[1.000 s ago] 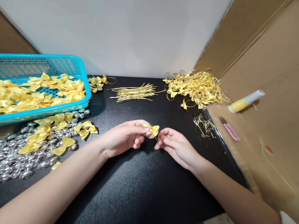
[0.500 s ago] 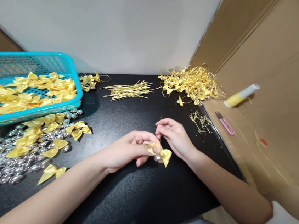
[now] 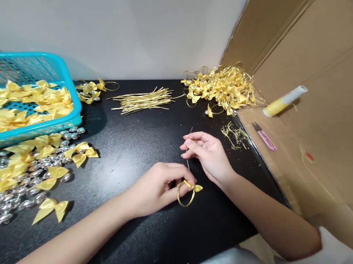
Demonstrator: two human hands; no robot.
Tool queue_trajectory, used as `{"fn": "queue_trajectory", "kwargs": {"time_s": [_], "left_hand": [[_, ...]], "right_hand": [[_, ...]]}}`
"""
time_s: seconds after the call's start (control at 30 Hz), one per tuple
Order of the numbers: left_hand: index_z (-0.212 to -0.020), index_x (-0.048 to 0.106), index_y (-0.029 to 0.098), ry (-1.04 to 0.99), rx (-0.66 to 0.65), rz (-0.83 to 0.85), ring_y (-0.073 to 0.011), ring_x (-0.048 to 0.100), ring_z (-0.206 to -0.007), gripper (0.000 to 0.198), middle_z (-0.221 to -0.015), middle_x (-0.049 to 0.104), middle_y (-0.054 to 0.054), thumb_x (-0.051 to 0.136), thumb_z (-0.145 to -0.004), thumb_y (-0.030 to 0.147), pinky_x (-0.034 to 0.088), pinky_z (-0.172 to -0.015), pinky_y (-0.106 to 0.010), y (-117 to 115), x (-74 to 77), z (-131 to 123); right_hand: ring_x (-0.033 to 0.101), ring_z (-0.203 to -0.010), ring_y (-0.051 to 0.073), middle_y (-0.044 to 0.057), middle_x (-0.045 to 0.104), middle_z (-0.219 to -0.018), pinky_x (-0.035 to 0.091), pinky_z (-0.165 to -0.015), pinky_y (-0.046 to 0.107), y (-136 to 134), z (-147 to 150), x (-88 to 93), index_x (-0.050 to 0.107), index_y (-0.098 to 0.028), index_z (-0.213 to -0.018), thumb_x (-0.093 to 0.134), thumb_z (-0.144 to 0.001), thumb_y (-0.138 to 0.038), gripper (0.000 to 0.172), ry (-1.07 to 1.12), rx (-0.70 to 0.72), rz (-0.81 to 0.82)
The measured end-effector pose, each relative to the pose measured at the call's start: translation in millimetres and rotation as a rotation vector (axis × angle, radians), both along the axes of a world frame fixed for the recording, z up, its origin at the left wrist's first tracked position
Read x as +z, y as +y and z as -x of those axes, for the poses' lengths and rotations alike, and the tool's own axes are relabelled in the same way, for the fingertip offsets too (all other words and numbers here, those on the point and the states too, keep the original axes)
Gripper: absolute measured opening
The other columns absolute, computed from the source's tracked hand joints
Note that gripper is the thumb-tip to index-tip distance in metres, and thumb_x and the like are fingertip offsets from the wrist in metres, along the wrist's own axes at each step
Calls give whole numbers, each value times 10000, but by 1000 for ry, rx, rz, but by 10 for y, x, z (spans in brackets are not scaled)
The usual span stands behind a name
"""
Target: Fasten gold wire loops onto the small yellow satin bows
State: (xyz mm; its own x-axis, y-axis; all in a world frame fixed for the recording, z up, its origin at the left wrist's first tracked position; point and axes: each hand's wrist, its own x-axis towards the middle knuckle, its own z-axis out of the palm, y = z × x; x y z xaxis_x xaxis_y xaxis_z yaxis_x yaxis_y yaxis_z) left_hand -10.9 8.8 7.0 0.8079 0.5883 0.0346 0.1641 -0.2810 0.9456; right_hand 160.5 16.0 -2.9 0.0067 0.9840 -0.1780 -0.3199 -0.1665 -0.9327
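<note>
My left hand point(image 3: 162, 188) is closed in a pinch on a small yellow ribbon bow point(image 3: 198, 187). From the bow a loop of gold cord point(image 3: 179, 198) hangs below the fingertips. My right hand point(image 3: 212, 155), just to the right, pinches the free length of the gold cord point(image 3: 188, 163) between thumb and fingers. That length runs up from the left fingertips, and its thin tip pokes out above the right hand. The bow's knot is partly hidden by the left fingers.
A blue basket point(image 3: 72, 84) of yellow bows stands left, with silver beads point(image 3: 29, 202) and loose bows before it. Gold cord pieces point(image 3: 144, 100) lie at the back beside a heap of finished looped bows point(image 3: 225, 87). Cord scraps point(image 3: 235, 136) and pink-handled snips point(image 3: 264, 137) are right.
The left hand has turned and lowered slightly, so the cord loop now shows with the bow seen more edge-on. My right hand has moved slightly up along the cord. The view has shifted a little.
</note>
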Motion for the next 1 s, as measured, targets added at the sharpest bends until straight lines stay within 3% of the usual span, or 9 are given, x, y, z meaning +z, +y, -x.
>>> {"fn": "queue_trajectory", "kwargs": {"time_s": [0.07, 0.17, 0.3, 0.47, 0.67, 1.0], "left_hand": [[-853, 694, 141, 9, 54, 83, -115, 565, -647, 227, -837, 701, -63, 556, -910, 313, 396, -587, -219, -9, -21, -15], [-821, 689, 138, -32, 224, 351, -89, 482, -551, 226, -630, 613, -2, 640, -851, 357, 349, -519, -196, -28, -40, -51], [-742, 653, 139, -188, 484, 637, -50, 399, -496, 213, -603, 582, 23, 717, -760, 341, 287, -465, -167, -18, -60, -98], [-637, 616, 138, -335, 687, 864, -27, 291, -449, 189, -501, 476, 64, 755, -651, 264, 207, -420, -155, 25, -42, -117], [-614, 618, 139, -392, 753, 903, -25, 280, -443, 178, -463, 440, 73, 769, -620, 232, 190, -413, -153, 36, -7, -123], [-626, 626, 148, -427, 755, 876, -30, 274, -451, 183, -468, 412, 79, 778, -675, 237, 195, -421, -163, 17, -25, -98]], "right_hand": [[683, -562, 91, -28, 714, -672, 579, -597, 212, -17, -27, 33, 681, -186, -806, 777, -714, -316, 187, -16, -33, -72], [689, -577, 95, -27, 719, -695, 591, -606, 219, -74, -98, 99, 689, -201, -818, 746, -763, -295, 123, -79, -132, -206], [664, -566, 91, -28, 701, -698, 573, -562, 218, -207, -163, 184, 699, -226, -853, 682, -836, -226, 25, -196, -247, -389], [608, -545, 74, -24, 673, -680, 499, -508, 195, -324, -104, 242, 708, -207, -832, 631, -822, -86, 144, -532, -122, -566], [491, -483, 69, -25, 555, -544, 434, -493, 208, -313, -35, 218, 699, -134, -744, 598, -784, -40, 144, -849, -50, -722], [505, -474, 78, -28, 549, -526, 451, -537, 224, -302, -61, 163, 674, -141, -687, 585, -769, -51, 151, -997, -80, -742]]}}
